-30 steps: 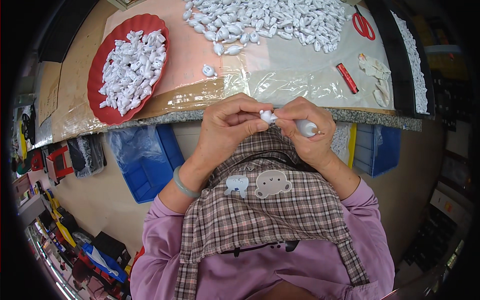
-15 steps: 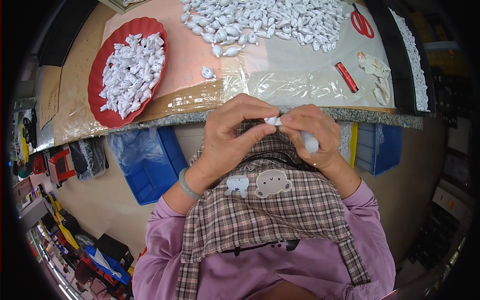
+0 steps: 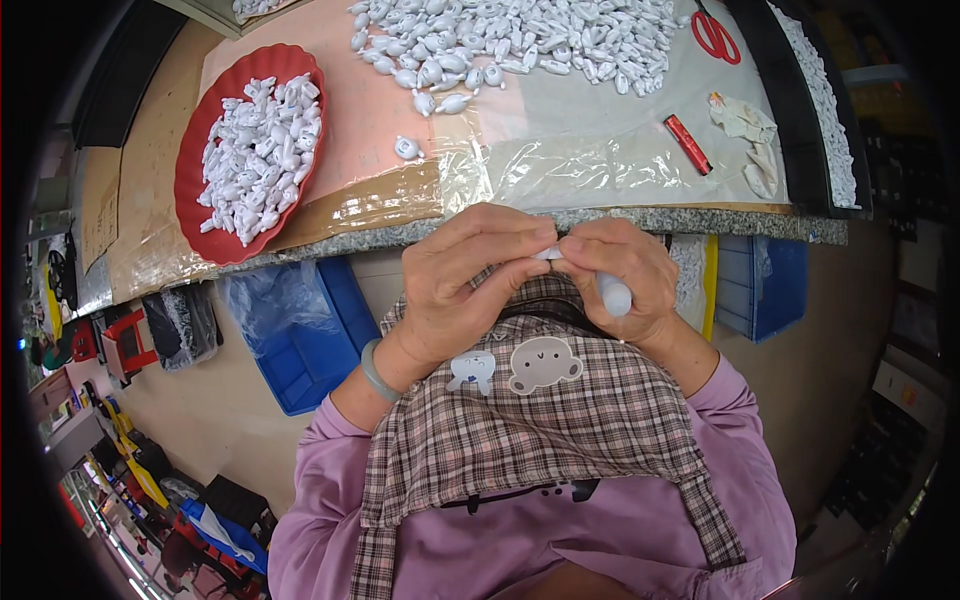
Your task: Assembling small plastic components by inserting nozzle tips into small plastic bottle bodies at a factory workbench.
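Note:
My left hand (image 3: 450, 275) is closed in a pinch on a small white plastic figure (image 3: 548, 254), mostly hidden by the fingertips. Close against it, my right hand (image 3: 632, 262) has its thumb and forefinger pressed together at the figure's other side. A whitish, translucent cylinder (image 3: 614, 296) with a rounded end, perhaps a small bottle, sticks out from under the curled right fingers. Both hands are in front of the table edge, above the plaid apron (image 3: 540, 420). A loose white figure (image 3: 407, 148) lies on the table beyond the left hand.
A red scalloped dish (image 3: 187, 165) full of white figures stands at the left. Across the back spreads a large pile of similar white figures (image 3: 520, 35). Red scissors (image 3: 715, 38), a red tube (image 3: 688, 145) and crumpled tissue (image 3: 745, 125) lie right. Blue bins (image 3: 300, 375) sit below.
Both hands have drawn slightly closer together around the figure, and less of it shows now. The left fingers have closed in more. The view has shifted a little.

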Demonstrator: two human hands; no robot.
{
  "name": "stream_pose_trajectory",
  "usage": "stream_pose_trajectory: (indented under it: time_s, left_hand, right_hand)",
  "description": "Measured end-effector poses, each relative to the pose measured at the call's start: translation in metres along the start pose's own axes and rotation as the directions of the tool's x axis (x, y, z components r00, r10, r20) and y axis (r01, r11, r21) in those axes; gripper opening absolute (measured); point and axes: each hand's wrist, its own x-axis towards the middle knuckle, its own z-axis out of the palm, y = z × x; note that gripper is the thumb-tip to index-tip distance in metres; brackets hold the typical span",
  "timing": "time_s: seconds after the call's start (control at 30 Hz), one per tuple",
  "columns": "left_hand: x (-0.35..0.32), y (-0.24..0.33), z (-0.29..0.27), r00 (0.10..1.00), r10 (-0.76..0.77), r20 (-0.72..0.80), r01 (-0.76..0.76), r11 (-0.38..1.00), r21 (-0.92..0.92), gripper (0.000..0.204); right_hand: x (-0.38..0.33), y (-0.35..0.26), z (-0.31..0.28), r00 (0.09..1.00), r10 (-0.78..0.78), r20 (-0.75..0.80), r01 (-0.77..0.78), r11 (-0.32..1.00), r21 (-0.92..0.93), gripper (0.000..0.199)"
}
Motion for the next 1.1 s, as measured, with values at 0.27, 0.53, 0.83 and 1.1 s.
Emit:
stream_pose_trajectory:
  time_s: [0.27, 0.53, 0.83, 1.1]
  left_hand:
    - [-0.004, -0.011, 0.000, 0.999, -0.046, 0.001, 0.046, 0.998, 0.038, 0.025]
    - [-0.009, -0.024, 0.002, 0.938, -0.344, 0.033, 0.319, 0.825, -0.467, 0.026]
    - [-0.005, -0.019, -0.005, 0.919, -0.394, 0.030, 0.374, 0.844, -0.385, 0.038]
    - [-0.002, -0.017, -0.009, 0.968, -0.251, -0.030, 0.243, 0.956, -0.162, 0.037]
  right_hand:
    - [-0.004, 0.008, 0.007, 0.999, 0.030, -0.021, -0.030, 0.999, 0.019, 0.025]
    - [0.003, 0.012, 0.009, 0.953, 0.291, 0.078, -0.301, 0.921, 0.246, 0.019]
    - [-0.002, 0.009, 0.010, 0.846, 0.512, 0.151, -0.529, 0.765, 0.367, 0.022]
    - [-0.003, 0.010, 0.010, 0.866, 0.471, 0.168, -0.500, 0.804, 0.321, 0.020]
